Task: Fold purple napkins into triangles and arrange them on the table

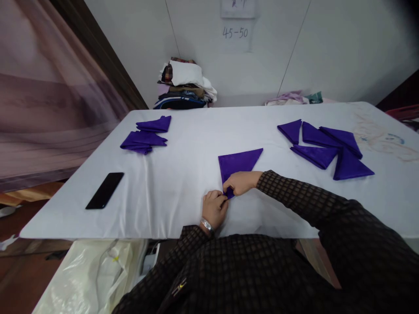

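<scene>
A purple cloth folded into a triangle (pixel 237 162) lies on the white-covered table in front of me. My right hand (pixel 242 182) rests over its lower part, the fingers curled and pinching the cloth near its bottom corner. At that same corner my left hand (pixel 214 207), with a silver bracelet on the wrist, has its fingers bent and its thumb and fingertips pressed to the cloth. The fingertips of both hands nearly meet there. Part of the cloth is hidden under the right hand.
Several folded purple cloths (pixel 316 157) lie at the right, and more purple cloth (pixel 144 141) at the left. A black phone (pixel 105 190) lies on the table's (pixel 183 174) left side. Behind it stands a pile of clothes (pixel 185 85) against the wall. A curtain hangs left.
</scene>
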Tool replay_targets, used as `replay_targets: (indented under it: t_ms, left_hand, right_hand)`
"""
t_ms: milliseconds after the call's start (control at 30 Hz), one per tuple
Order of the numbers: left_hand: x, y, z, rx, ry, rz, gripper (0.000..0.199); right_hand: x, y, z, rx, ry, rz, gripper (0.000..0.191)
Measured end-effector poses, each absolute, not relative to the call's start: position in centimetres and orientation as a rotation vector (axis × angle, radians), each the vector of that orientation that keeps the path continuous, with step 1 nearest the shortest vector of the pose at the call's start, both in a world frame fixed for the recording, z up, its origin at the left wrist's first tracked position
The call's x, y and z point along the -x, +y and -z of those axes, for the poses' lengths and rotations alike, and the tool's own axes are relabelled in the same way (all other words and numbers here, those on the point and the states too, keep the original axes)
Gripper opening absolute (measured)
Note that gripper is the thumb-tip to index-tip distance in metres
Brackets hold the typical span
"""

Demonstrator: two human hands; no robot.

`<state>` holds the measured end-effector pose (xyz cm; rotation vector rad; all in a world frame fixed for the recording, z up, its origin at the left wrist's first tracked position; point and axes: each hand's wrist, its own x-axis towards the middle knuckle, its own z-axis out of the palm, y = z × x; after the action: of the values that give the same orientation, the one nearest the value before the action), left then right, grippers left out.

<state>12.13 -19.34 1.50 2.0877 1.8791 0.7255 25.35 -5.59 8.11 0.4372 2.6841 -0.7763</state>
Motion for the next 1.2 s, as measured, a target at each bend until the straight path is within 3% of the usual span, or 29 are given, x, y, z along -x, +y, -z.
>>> replay_targets:
  t_ms: [267, 1000, 1200]
  left_hand:
    - [-12.3, -19.4, -1.7, -2.011, 2.003, -0.650, 0.010]
    - [-12.1, -19.4, -2.0, -2.180, 2.005, -0.425, 0.012]
    - [-11.3, -19.7, -2.3, -2.214, 1.959, -0.378, 0.009]
  right_hand:
    - [-25.4, -5.5, -6.7, -0.523, 2.790, 0.635, 0.022]
    - [-24.8, -5.7, -5.7, -0.730, 2.747, 0.723, 0.018]
    - [-24.6, -5.5, -5.6, -0.824, 2.710, 0.801, 0.033]
